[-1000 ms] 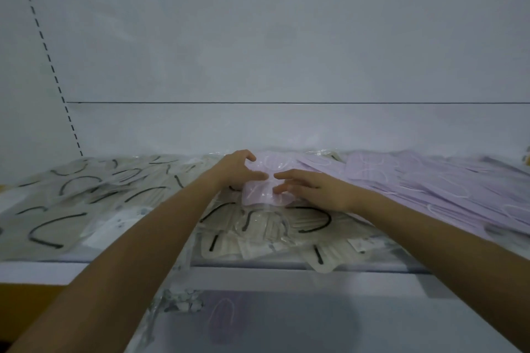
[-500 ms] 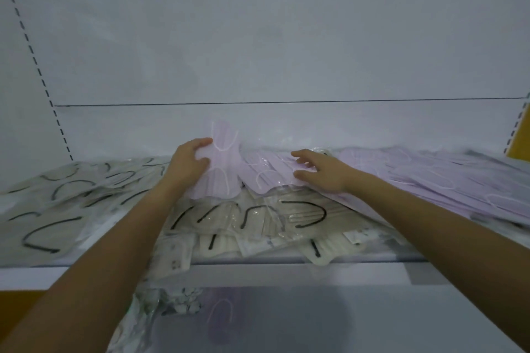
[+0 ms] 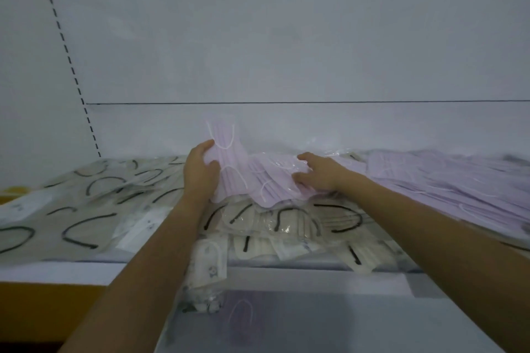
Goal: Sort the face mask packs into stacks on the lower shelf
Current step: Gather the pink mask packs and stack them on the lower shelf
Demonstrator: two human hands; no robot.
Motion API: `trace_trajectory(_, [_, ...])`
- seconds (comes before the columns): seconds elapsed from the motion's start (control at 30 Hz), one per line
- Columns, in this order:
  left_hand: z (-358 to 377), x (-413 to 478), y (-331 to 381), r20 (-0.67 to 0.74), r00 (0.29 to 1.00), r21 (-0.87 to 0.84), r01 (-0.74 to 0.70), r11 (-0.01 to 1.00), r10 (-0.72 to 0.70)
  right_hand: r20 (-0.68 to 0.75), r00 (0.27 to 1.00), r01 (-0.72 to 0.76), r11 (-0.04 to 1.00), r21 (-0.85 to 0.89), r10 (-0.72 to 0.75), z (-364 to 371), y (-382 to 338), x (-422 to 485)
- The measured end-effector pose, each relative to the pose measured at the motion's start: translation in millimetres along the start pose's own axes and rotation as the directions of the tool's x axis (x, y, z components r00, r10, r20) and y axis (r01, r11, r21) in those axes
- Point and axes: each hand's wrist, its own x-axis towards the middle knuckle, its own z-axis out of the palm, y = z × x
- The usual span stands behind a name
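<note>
**Lilac mask packs in hand at shelf centre**

Item: one lilac pack (image 3: 229, 157), pleated, with white ear loops and a clear wrapper, stands tilted up on end at the middle of the shelf (image 3: 57, 271). At its 3 o'clock, touching it, lie loose lilac packs (image 3: 269, 183), crumpled and overlapping.

Hands: the left hand (image 3: 200, 172) grips the raised pack, fingers and thumb curled round its left edge. The right hand (image 3: 318, 173) holds the loose packs, thumb and fingers closing on the wrapper edge.

Surroundings: a broad lilac pile (image 3: 444, 183) spreads at 3 o'clock of the hands. Beige packs (image 3: 86, 203) with black ear loops cover the shelf at 9 o'clock. Cream packs (image 3: 286, 226) with black loops lie at 6 o'clock, under the lilac ones, some overhanging the front edge. A white back panel (image 3: 286, 37) rises behind, with a slotted upright (image 3: 66, 49) at 10 o'clock
</note>
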Motion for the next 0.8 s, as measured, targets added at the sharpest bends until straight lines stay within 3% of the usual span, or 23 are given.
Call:
trace_trajectory(0.07, [-0.1,-0.5,1.7,-0.017,1.0,-0.046,0.0,0.999,-0.001,0.04,0.997,-0.065,0.998,0.011,0.065,0.5,-0.3,3.7])
trace_trajectory(0.23, [0.6,3.8,7.7,-0.073,0.997,-0.149,-0.024,0.989,0.013,-0.029,0.999,-0.013,0.987,0.161,0.018,-2.1,-6.6,5.0])
trace_trajectory(0.37, [0.1,11.4,15.0,-0.09,0.996,-0.147,-0.038,0.988,0.025,-0.268,0.96,0.134,0.975,0.175,-0.084,-2.1,-8.2,9.1])
trace_trajectory(0.47, [-2.8,22.9,18.3,-0.061,0.998,-0.107,-0.038,0.994,0.031,-0.507,0.852,0.275,0.937,0.215,-0.133,-7.1,-10.8,7.8])
trace_trajectory(0.53, [-5.0,30.4,20.0,-0.009,0.998,-0.056,-0.061,0.997,0.06,-0.615,0.783,0.338,0.892,0.299,-0.09,-14.5,-14.7,4.6])
trace_trajectory(0.7, [-3.1,30.5,42.9,0.097,0.986,-0.16,-0.117,0.98,0.134,-0.62,0.783,0.42,0.693,0.585,0.049,-16.7,-38.9,2.4])
trace_trajectory(0.8, [0.9,22.2,58.9,0.119,0.979,-0.254,-0.132,0.958,0.166,-0.616,0.787,0.448,0.649,0.615,0.039,-5.3,-63.9,0.7])
